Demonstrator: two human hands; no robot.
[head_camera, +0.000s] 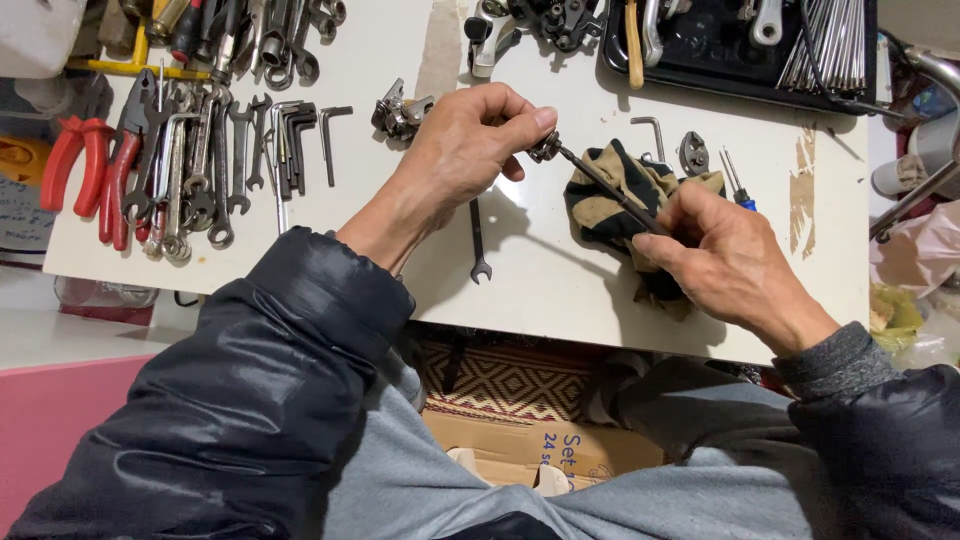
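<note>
A small metal part (545, 147) was pinched in the left hand (462, 150), raised above the white table (540, 280), so a thin dark tool (610, 190), clasped by the right hand (725, 262), could meet it. A striped rag (610, 185) lay beneath. Wrenches (200, 170) crowded the left side; the near edge offered room.

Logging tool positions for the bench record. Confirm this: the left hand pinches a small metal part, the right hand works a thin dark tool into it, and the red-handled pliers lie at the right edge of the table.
Not quite. The head view shows the red-handled pliers at the table's left edge, not the right. The rest holds: the left hand pinches the small metal part, and the right hand works the thin dark tool into it.
</note>
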